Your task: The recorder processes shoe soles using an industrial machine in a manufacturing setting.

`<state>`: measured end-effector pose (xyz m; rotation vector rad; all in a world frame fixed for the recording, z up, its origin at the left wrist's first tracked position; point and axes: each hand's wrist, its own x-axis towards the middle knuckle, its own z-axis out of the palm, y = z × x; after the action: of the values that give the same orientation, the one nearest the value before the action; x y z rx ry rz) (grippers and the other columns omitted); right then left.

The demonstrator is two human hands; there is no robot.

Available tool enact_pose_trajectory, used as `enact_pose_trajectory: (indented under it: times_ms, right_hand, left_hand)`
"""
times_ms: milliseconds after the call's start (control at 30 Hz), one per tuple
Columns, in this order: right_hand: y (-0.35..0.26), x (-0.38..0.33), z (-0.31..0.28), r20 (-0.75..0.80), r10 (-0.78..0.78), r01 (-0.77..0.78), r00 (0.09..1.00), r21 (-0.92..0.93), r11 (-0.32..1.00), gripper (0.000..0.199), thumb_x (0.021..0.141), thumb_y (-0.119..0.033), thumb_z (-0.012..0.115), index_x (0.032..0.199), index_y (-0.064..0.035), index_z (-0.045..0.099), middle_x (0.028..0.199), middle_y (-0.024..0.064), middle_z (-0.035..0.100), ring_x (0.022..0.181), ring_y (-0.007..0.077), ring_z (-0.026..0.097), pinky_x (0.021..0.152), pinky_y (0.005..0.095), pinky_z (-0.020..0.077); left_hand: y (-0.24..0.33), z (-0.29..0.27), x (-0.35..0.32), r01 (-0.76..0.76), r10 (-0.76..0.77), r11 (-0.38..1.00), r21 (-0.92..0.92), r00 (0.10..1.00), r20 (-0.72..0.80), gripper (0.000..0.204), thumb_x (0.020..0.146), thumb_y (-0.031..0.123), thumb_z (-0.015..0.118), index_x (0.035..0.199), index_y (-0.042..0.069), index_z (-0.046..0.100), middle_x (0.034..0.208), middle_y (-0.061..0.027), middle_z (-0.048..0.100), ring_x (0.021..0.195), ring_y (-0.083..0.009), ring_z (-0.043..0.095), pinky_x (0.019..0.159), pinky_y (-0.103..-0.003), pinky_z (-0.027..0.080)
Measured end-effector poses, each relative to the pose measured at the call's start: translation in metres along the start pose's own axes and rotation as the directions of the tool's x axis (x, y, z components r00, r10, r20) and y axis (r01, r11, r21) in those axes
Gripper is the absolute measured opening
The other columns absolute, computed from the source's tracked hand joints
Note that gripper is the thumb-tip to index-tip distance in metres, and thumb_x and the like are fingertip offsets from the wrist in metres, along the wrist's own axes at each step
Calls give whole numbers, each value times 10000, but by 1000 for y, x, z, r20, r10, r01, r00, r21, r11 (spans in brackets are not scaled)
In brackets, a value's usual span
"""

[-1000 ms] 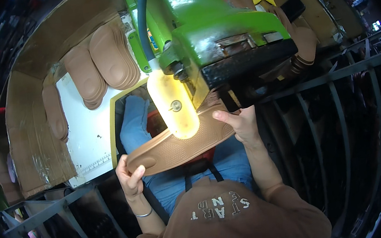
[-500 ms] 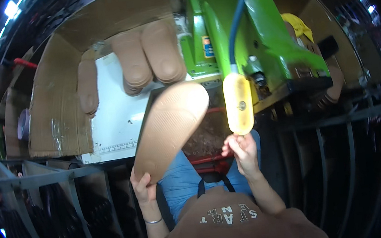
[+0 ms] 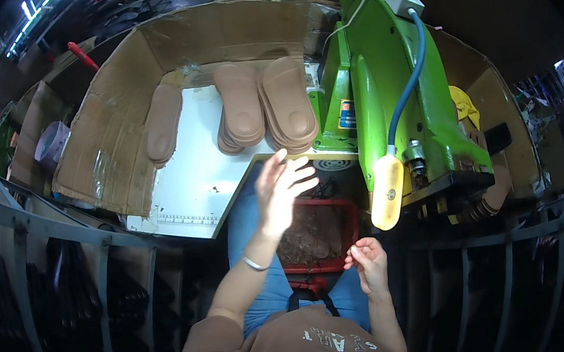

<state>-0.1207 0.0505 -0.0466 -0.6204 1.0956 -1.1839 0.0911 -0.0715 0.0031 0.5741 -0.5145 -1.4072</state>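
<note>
My left hand (image 3: 285, 191) is raised with its fingers spread and nothing in it, just short of the nearer end of a stack of brown insoles (image 3: 288, 103). Right beside that is a second insole stack (image 3: 240, 105), and more insoles (image 3: 164, 125) lie farther left on the white board (image 3: 190, 185). My right hand (image 3: 369, 263) is low, below the yellow lamp head (image 3: 387, 192), with fingers curled against the thumb. Whatever it may hold is hidden.
A green machine (image 3: 388, 75) stands to the right, with a blue flexible lamp neck (image 3: 409, 87). Cardboard walls (image 3: 111, 118) surround the board. Between my knees sits a red bin (image 3: 348, 220) of brown scraps. Metal rails (image 3: 46, 225) run along both sides, and a yellow cloth (image 3: 465, 107) lies at right.
My left hand has let go of the insole it held and moved up and right, toward the stacks. My right hand stays curled, now lower. The view has shifted.
</note>
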Motion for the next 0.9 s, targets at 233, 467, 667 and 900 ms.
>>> enact_pose_trajectory:
  times_ms: [233, 467, 667, 900]
  right_hand:
    - [-3, 8, 4, -205, -310, 295, 929, -100, 950, 595, 777, 85, 569, 1304, 20, 300, 1256, 153, 420, 790, 157, 603, 487, 195, 494]
    - [-2, 21, 25, 307, -143, 218, 941, -224, 950, 203, 946, -89, 439, 836, 9, 577, 627, 23, 524, 509, 64, 474, 504, 206, 434]
    - [79, 6, -5, 529, 172, 408, 831, -790, 457, 179, 857, -206, 599, 863, -30, 635, 692, 16, 617, 609, 87, 580, 505, 225, 447]
    - [39, 2, -37, 399, 241, -374, 885, 299, 878, 711, 885, -311, 577, 1388, -12, 174, 1211, 215, 501, 946, 276, 607, 751, 379, 528]
  left_hand:
    - [133, -163, 93, 42, 787, -300, 953, 575, 222, 463, 744, 157, 716, 1143, 7, 537, 1185, -157, 520, 1134, -295, 456, 996, -416, 341]
    - [145, -205, 67, 284, 720, -157, 946, 688, -87, 628, 643, 230, 792, 1169, 24, 518, 1156, -196, 492, 1132, -329, 426, 974, -420, 335]
    - [151, -162, -74, -341, 741, 545, 766, 624, -249, 564, 697, 13, 669, 1222, 31, 463, 1155, -105, 465, 1083, -216, 474, 926, -345, 410]
    - [99, -79, -132, -291, 216, 742, 604, 957, 196, 1036, 506, 217, 732, 1375, 21, 204, 1134, -219, 525, 1049, -304, 535, 944, -394, 415]
